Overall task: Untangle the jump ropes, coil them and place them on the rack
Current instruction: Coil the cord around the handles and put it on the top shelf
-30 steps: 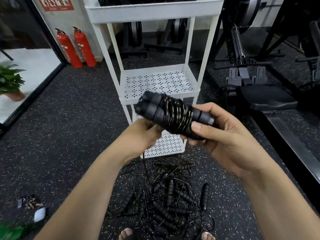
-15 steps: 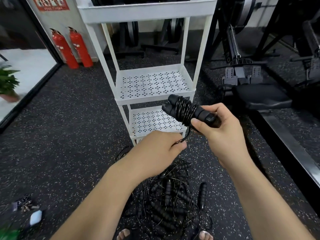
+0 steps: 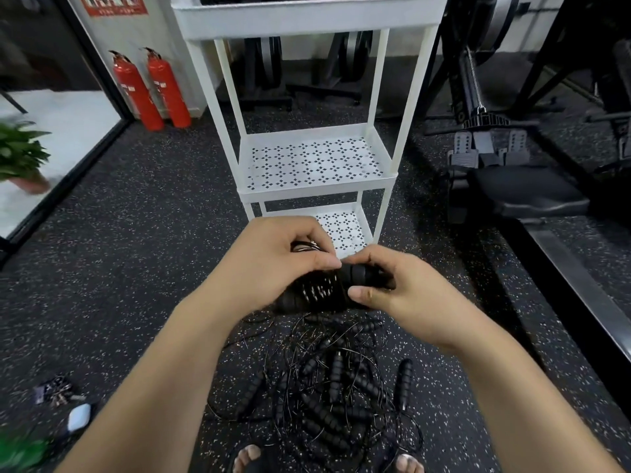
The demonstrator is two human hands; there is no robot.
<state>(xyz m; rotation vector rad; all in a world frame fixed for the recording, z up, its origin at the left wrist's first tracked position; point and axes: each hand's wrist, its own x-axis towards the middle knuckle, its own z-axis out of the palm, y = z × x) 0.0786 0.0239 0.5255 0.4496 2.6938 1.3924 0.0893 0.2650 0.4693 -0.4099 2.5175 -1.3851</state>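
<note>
Both grip the coiled rope point(image 3: 317, 290) now: right hand point(image 3: 406, 288) at the handles, left hand point(image 3: 273, 264) closed in from the loose end; we judge it ready for the rack point(image 3: 317, 192)

Rope pile point(image 3: 327, 387) lies on the floor point(image 3: 136, 268) before the rack point(image 3: 314, 186); extinguishers point(image 3: 152, 90) stand behind, left.

Coiled jump rope point(image 3: 321, 291) is largely covered by left hand point(image 3: 269, 264) and right hand point(image 3: 409, 295). Rack point(image 3: 307, 20) top tier is cut off at 12 o'clock, its contents indistinct. Plant point(image 3: 20, 155) at 9 o'clock is blurred, and floor items point(image 3: 58, 394) at 8 o'clock are unidentifiable.
</note>
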